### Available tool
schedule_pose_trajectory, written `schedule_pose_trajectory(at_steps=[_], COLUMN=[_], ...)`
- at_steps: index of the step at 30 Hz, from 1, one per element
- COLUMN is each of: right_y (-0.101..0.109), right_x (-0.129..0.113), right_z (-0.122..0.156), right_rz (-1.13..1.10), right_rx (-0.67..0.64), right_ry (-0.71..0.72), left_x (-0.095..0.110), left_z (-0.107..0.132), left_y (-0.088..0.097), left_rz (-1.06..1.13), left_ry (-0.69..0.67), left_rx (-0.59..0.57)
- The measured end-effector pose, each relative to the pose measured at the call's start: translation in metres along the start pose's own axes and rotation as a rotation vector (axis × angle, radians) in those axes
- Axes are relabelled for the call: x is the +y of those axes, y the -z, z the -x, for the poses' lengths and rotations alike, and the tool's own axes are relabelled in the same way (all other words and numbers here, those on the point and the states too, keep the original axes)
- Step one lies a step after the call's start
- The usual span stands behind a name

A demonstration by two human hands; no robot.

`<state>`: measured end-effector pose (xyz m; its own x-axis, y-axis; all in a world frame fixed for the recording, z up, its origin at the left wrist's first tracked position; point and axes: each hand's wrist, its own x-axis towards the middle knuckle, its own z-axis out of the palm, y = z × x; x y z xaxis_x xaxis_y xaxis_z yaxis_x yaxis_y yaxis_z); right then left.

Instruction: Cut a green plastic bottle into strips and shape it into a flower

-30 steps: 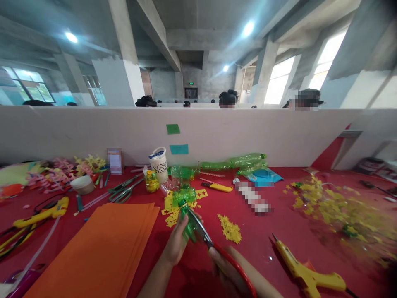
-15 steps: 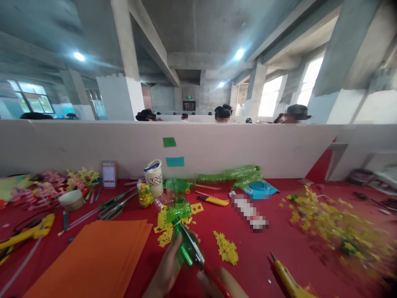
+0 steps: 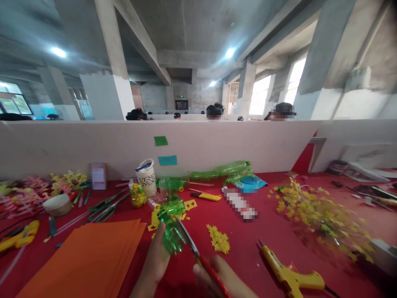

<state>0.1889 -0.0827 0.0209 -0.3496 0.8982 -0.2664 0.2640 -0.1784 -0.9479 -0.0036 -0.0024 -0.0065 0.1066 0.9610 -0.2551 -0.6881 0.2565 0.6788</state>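
Observation:
My left hand [image 3: 157, 254] grips a cut piece of green plastic bottle [image 3: 173, 236], its neck pointing away from me. In my right hand [image 3: 218, 275] is a pair of scissors [image 3: 194, 248] with red handles. The blades lie along the right side of the green piece; whether they touch it I cannot tell. Just beyond lies another green bottle piece [image 3: 173, 205], on yellow sheets with star cut-outs [image 3: 190, 204]. A heap of small yellow stars [image 3: 218, 239] lies to the right of the scissors.
Orange sheets [image 3: 83, 260] lie at left, below green-handled scissors [image 3: 107, 208]. A yellow glue gun [image 3: 287, 271] lies at right, near a yellow star spray [image 3: 322, 215]. A yellow utility knife [image 3: 206, 196], a white cup [image 3: 145, 179] and green bottles [image 3: 217, 171] stand or lie before the partition [image 3: 235, 142].
The view has turned slightly right. The scissors, which lay across the green bottle piece, are now at its right side. Both hands keep their holds.

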Motion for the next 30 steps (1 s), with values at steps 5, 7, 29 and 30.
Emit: schedule_pose_trajectory(at_steps=[5, 7, 29, 30], right_y=[0.015, 0.018, 0.038, 0.036], right_x=[0.009, 0.013, -0.001, -0.001], right_z=[-0.014, -0.016, 0.004, 0.003], right_rz=[0.202, 0.276, 0.41, 0.377], right_rx=[0.072, 0.067, -0.109, -0.106], right_ry=[0.115, 0.116, -0.048, -0.059], left_x=[-0.002, 0.0, 0.005, 0.005], left_z=[-0.004, -0.007, -0.014, -0.014], left_y=[0.005, 0.008, 0.008, 0.008], left_rz=[0.025, 0.061, 0.108, 0.11], left_ry=[-0.05, -0.04, -0.132, -0.126], left_rx=[0.033, 0.019, 0.105, 0.096])
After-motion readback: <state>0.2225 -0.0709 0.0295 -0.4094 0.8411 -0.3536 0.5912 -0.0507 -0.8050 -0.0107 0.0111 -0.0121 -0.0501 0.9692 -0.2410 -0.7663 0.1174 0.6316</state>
